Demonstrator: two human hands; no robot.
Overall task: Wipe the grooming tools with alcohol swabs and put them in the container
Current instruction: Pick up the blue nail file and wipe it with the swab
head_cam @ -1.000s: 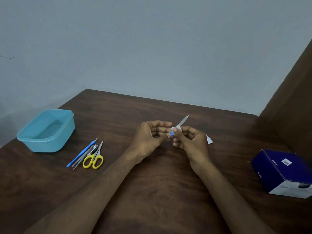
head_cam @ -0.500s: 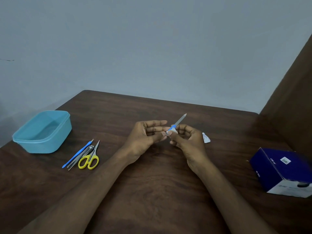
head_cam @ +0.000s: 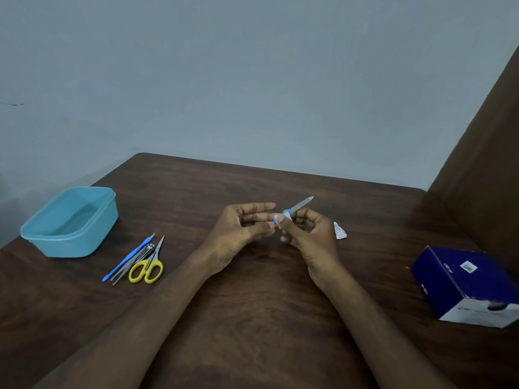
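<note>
A nail file (head_cam: pixel 302 203) with a blue handle points up and to the right above the middle of the table. My left hand (head_cam: pixel 238 231) pinches the handle's end between thumb and fingers. My right hand (head_cam: pixel 311 234) pinches a white alcohol swab (head_cam: pixel 280 219) around the handle, just below the metal blade. A light blue plastic container (head_cam: pixel 84 245) stands open at the left. Beside it lie yellow-handled scissors (head_cam: pixel 147 269), a blue cuticle pusher (head_cam: pixel 126 261), a nail clipper (head_cam: pixel 146 249) and tweezers (head_cam: pixel 123 272).
A torn white swab wrapper (head_cam: pixel 339 231) lies just right of my right hand. A dark blue box (head_cam: pixel 466 284) sits near the table's right edge. A brown panel rises along the right side, and a grey wall stands behind the table.
My right fingers have slid the swab slightly along the file's handle. The file still points up and right, and the tools on the table have not moved.
</note>
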